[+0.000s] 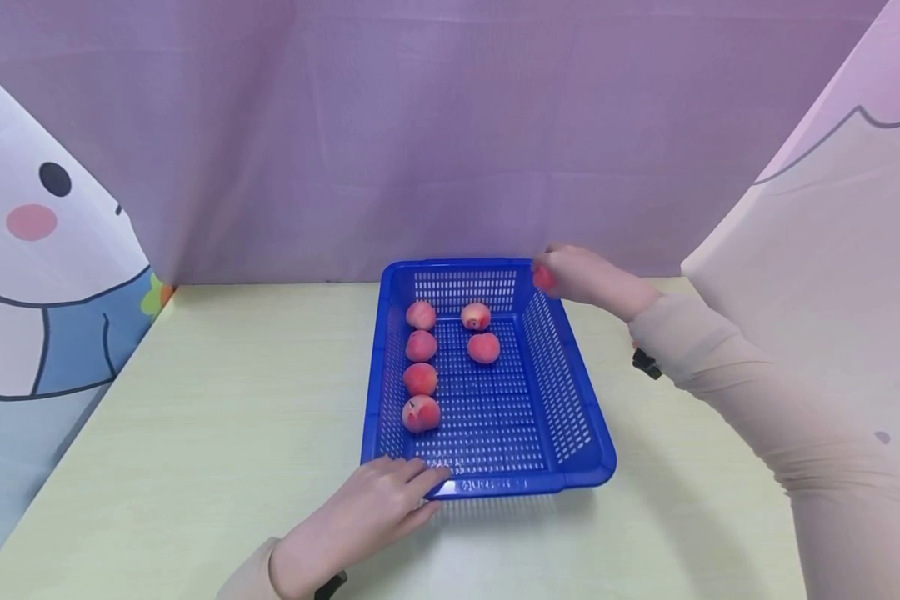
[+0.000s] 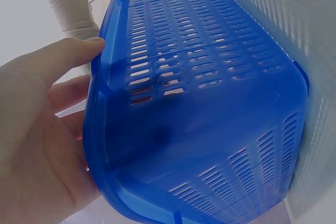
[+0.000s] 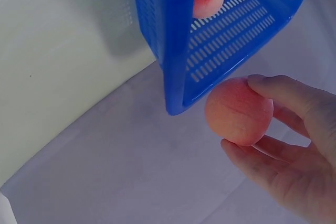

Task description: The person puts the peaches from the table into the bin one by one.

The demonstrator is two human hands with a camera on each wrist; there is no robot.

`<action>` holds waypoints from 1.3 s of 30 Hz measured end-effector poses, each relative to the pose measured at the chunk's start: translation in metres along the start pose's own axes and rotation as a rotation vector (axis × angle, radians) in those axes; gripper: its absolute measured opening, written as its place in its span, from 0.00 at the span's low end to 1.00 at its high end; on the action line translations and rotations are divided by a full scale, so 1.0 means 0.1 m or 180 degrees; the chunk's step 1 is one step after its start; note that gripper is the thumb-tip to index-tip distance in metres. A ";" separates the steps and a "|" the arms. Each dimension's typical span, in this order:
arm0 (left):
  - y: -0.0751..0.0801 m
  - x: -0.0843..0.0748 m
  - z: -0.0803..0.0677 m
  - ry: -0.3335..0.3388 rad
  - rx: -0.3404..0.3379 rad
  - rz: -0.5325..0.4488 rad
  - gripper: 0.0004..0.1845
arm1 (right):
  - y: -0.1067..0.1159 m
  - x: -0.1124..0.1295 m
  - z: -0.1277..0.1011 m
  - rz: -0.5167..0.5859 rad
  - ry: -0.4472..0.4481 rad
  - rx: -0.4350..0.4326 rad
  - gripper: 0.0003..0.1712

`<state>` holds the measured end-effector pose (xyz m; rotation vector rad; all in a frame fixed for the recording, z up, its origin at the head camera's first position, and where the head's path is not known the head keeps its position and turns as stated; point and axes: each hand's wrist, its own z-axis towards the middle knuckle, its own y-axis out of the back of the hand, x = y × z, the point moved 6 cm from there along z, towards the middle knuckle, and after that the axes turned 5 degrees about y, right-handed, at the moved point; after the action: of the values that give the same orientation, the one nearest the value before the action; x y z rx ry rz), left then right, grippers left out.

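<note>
Six peaches already lie in the blue basket on the bench, a seventh peach held in the right hand's fingers at the far-right corner, while the left hand rests flat on the near rim, so filling looks well underway.

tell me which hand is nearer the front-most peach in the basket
Left. The left hand rests on the basket's near rim, just in front of that peach. The right hand holds another peach by the far right corner.
</note>
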<state>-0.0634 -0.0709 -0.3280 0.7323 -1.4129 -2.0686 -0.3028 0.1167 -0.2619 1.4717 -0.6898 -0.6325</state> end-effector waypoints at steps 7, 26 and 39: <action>0.00 0.00 0.01 0.0030 0.0047 -0.0015 0.15 | 0.03 0.14 0.05 -0.0068 0.0168 -0.0065 0.16; 0.01 -0.01 0.02 0.0002 0.0006 0.0027 0.14 | -0.06 0.45 0.11 0.0030 0.0332 0.0176 0.16; 0.01 -0.02 0.02 -0.0066 -0.0094 0.0041 0.14 | -0.13 0.65 0.10 0.0024 0.0367 0.0428 0.17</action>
<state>-0.0625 -0.0686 -0.3260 0.6897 -1.3918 -2.0886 -0.2673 0.0613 -0.2727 1.6158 -0.6581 -0.4990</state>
